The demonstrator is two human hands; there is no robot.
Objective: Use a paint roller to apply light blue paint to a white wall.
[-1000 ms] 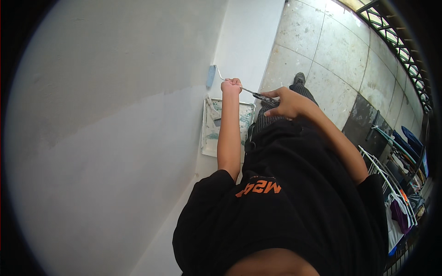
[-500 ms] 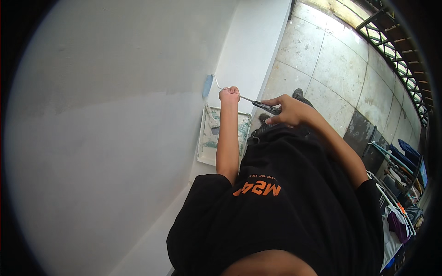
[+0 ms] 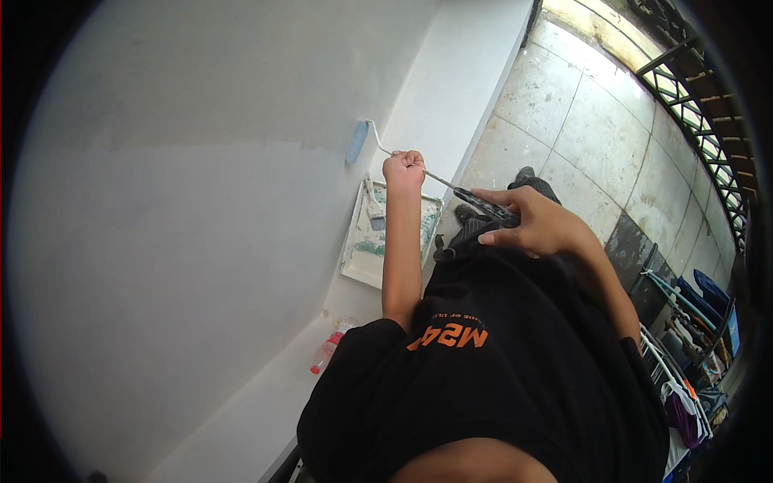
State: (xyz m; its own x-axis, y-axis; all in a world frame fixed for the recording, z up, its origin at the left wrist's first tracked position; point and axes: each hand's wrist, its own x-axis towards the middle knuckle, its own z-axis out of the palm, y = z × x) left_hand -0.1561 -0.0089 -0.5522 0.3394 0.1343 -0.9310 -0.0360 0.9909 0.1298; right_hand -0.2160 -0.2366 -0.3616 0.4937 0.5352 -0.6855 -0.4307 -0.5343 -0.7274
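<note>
Left hand [image 3: 404, 167] and right hand [image 3: 541, 221] partly hide the paint roller [image 3: 357, 143].

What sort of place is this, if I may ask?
Probably a balcony or terrace of a home, though I cannot be certain: there are a pale tiled floor, a dark lattice along one side, and cloths on a white rack.

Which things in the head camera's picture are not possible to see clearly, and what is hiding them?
All in the head view:
- Middle of the roller rod: inside the closed left hand.
- Rear end of the black handle: covered by the right hand.
- Part of the paint tray: behind the left forearm.
- Part of the red-capped bottle: behind the black sleeve.
</note>
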